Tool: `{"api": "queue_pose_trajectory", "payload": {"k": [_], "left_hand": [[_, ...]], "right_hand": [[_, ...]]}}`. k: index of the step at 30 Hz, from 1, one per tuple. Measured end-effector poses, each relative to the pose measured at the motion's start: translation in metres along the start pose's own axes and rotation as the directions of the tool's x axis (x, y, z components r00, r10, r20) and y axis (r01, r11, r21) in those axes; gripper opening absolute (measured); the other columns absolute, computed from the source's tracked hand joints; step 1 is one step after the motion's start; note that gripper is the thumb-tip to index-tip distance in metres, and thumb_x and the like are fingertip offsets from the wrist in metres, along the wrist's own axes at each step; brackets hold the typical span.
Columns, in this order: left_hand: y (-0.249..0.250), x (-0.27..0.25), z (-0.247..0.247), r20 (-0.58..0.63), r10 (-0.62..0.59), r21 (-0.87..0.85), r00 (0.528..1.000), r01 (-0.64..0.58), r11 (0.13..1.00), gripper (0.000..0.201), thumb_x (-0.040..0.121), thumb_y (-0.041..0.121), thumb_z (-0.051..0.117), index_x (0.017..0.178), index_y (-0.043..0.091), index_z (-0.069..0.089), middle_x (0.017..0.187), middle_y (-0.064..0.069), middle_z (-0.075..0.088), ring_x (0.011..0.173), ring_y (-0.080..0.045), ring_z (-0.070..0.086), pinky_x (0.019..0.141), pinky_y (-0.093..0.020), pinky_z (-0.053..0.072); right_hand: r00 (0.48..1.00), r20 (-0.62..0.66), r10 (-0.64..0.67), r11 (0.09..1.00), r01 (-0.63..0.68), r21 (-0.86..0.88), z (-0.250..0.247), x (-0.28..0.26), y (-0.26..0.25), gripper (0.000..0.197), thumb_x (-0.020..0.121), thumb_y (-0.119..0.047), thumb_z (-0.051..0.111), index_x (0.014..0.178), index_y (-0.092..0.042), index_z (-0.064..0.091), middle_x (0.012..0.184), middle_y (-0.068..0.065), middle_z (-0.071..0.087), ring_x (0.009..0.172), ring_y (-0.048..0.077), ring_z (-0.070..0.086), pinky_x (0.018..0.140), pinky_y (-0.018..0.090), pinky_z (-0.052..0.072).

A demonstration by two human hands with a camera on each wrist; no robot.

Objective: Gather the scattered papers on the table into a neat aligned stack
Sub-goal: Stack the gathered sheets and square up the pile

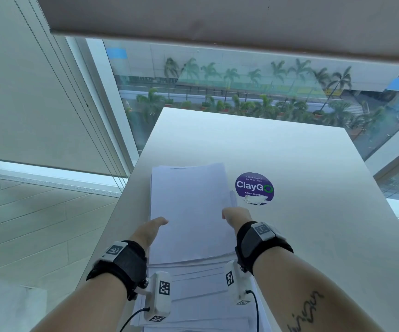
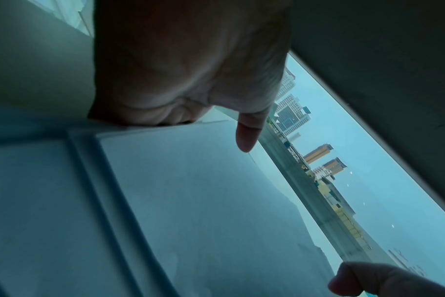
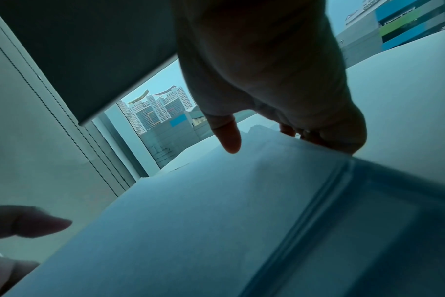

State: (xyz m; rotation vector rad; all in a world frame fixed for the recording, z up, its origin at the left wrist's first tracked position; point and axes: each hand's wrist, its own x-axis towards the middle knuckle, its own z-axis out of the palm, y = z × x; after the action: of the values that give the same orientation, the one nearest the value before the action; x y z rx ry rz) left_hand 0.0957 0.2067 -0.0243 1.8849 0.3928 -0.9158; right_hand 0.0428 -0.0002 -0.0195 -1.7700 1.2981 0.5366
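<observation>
White papers: loose pile at the table's near edge, left of middle; top sheets roughly squared, lower ones jutting toward me
My left hand: fingers curled under the pile's left edge, thumb above
My right hand: grasping its right edge likewise
Sticker: just right of the pile

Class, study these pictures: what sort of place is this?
Probably an office pantry on an upper floor: the table sticker says "keep our pantries clean", roller blinds cover big windows, and papers lie on the table.
</observation>
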Motion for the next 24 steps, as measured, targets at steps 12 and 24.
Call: {"api": "queue_pose_trajectory", "payload": {"k": [12,24], "left_hand": [[-0.016,0.0,-0.001,0.032,-0.054,-0.049,0.998,0.055,0.997,0.057,0.084,0.016,0.061,0.135,-0.001,0.041,0.147,-0.014,0.037,0.136,-0.03,0.034,0.113,-0.039,0.027],[-0.034,-0.016,0.012,0.037,-0.039,-0.063,0.999,0.042,0.997,0.064,0.088,0.012,0.056,0.143,0.0,0.027,0.155,-0.013,0.024,0.143,-0.028,0.022,0.114,-0.041,0.021]], "right_hand": [[0.997,0.059,-0.043,0.999,0.041,0.02,-0.012,-0.032,0.013,0.044,0.09,-0.013,0.046,0.131,0.002,0.044,0.134,0.017,0.049,0.108,0.03,0.049,0.097,0.034,0.04],[0.994,0.096,-0.057,0.998,0.06,-0.036,-0.019,-0.056,0.04,0.023,0.091,-0.016,0.043,0.11,-0.004,0.049,0.116,0.017,0.049,0.112,0.033,0.051,0.096,0.034,0.041]]}}
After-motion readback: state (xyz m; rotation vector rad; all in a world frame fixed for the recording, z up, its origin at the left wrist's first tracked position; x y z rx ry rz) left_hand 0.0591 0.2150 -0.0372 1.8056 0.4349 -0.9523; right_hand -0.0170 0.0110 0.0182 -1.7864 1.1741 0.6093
